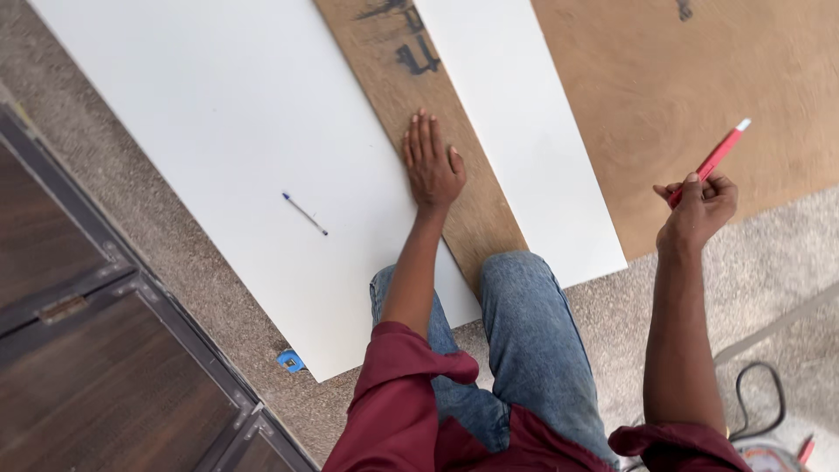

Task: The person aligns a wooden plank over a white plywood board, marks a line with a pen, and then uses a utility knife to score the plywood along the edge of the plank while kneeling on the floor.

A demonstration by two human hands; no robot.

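A speckled grey floor (210, 262) carries everything here, with dark wood cabinet doors (96, 376) along its 8 o'clock edge. On it lie boards: a large white sheet (218, 114), a brown strip (454, 183) beside it, a narrower white panel (533, 149), then a wide plywood sheet (699, 87) toward 2 o'clock.

The left hand (431, 166) presses flat, fingers spread, on the brown strip, its edge touching the white sheet. The right hand (699, 205) is closed around a red pencil (715, 157), held in the air over the plywood edge, well apart from the left.

A knee (516, 280) rests on the strip's near end. If the hand's weight shifts, the strip could slide against the sheet, and any line drawn would wander. The blue pen (305, 214) lying loose on the sheet could roll.

Black painted marks sit on the strip at 12 o'clock and on the plywood's top edge. A small blue tape measure (290, 360) peeks out under the sheet's near corner; a black cable (756, 402) loops at 4 o'clock.
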